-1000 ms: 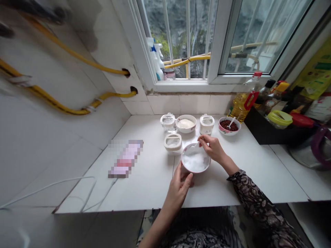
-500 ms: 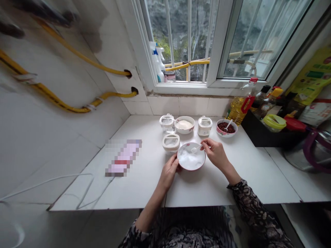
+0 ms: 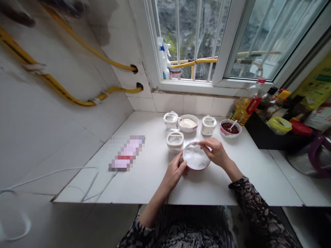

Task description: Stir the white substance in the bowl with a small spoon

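Observation:
My left hand (image 3: pixel 176 171) is closed on the left rim of a white bowl (image 3: pixel 198 169) with a reddish edge, thumb at the rim and fingers under its side. Fine white grains (image 3: pixel 195 157), like sugar or salt, fill the bowl. Over its far right rim, my right hand (image 3: pixel 216 151) is pinched on a small white spoon, which the fingers now mostly hide. Just behind the bowl, to the left, is a clear lidded jar (image 3: pixel 175 140). Farther back are a second jar (image 3: pixel 171 121), a bowl (image 3: pixel 188 130) of pale powder, and a third jar (image 3: pixel 208 126).
A bowl (image 3: pixel 231 135) of dark red beans with a white spoon stands at the back right. Beyond it are an oil bottle (image 3: pixel 243 109) and a black box (image 3: pixel 254 132) of condiments. A blurred pinkish object (image 3: pixel 128 153) with a white cable (image 3: pixel 90 187) lies left.
My right hand has come nearer the bowl's far rim, and the spoon's head no longer shows. My left thumb has moved over the bowl's near-left edge. The whole view has shifted slightly.

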`<action>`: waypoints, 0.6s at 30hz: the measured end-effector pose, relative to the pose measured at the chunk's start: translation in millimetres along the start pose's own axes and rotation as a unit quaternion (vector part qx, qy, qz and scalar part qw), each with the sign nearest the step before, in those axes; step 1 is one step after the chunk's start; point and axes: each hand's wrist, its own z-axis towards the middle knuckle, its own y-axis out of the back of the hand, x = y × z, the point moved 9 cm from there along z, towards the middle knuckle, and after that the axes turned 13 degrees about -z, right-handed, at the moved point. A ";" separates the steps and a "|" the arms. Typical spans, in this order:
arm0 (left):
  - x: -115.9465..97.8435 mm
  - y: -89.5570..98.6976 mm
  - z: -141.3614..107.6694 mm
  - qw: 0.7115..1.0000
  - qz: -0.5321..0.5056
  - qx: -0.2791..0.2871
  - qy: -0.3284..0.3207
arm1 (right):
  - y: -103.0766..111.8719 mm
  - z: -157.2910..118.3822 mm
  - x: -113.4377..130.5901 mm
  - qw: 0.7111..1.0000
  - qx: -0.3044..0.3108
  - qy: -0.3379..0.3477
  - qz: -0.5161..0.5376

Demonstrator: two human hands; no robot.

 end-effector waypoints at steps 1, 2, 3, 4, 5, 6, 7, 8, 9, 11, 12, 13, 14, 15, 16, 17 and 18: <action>-0.9 0.7 1.3 1.000 0.001 -0.002 0.000 | 0.3 2.6 -0.7 1.000 0.005 0.005 0.002; -1.9 1.6 2.1 1.000 0.001 -0.005 -0.001 | 0.3 4.9 -1.7 1.000 0.007 0.008 0.005; -2.9 3.0 2.4 1.000 0.001 -0.011 -0.002 | -0.1 6.7 -4.1 1.000 0.007 0.004 0.011; -4.4 5.0 2.1 1.000 0.001 -0.020 -0.006 | -0.5 7.9 -8.1 1.000 0.003 -0.009 0.019; -6.3 7.6 1.4 0.999 0.001 -0.032 -0.012 | -1.0 8.2 -12.9 0.999 -0.004 -0.028 0.027; -8.8 10.5 0.4 0.999 0.002 -0.046 -0.021 | -2.1 7.7 -17.7 0.998 -0.010 -0.048 0.037; -11.6 13.2 -0.7 0.998 0.006 -0.059 -0.031 | -3.6 6.6 -22.0 0.997 -0.014 -0.067 0.048; -14.0 14.8 -1.7 0.997 0.013 -0.067 -0.038 | -5.2 5.1 -25.2 0.995 -0.017 -0.083 0.060; -16.0 15.5 -2.4 0.996 0.024 -0.070 -0.042 | -6.5 3.5 -27.4 0.993 -0.017 -0.096 0.072; -19.4 15.6 -3.6 0.995 0.058 -0.069 -0.044 | -7.4 0.7 -29.6 0.989 -0.016 -0.115 0.093; -21.9 16.4 -4.6 0.993 0.079 -0.074 -0.049 | -6.5 -0.6 -30.4 0.987 -0.017 -0.125 0.100; -24.8 17.4 -5.9 0.990 0.100 -0.080 -0.057 | -5.1 -1.8 -31.5 0.985 -0.018 -0.137 0.105; -28.1 18.4 -7.6 0.987 0.120 -0.086 -0.068 | -3.2 -2.9 -32.7 0.983 -0.020 -0.149 0.107; -31.3 19.2 -9.7 0.983 0.137 -0.091 -0.080 | -1.2 -4.0 -34.1 0.981 -0.022 -0.161 0.106; -33.9 19.2 -11.8 0.980 0.150 -0.092 -0.093 | 0.7 -5.2 -35.6 0.979 -0.025 -0.173 0.104; -36.0 18.6 -14.1 0.977 0.160 -0.089 -0.106 | 2.4 -6.5 -37.2 0.978 -0.028 -0.183 0.101; -37.6 17.5 -16.5 0.975 0.168 -0.084 -0.119 | 3.5 -7.6 -38.4 0.976 -0.030 -0.191 0.098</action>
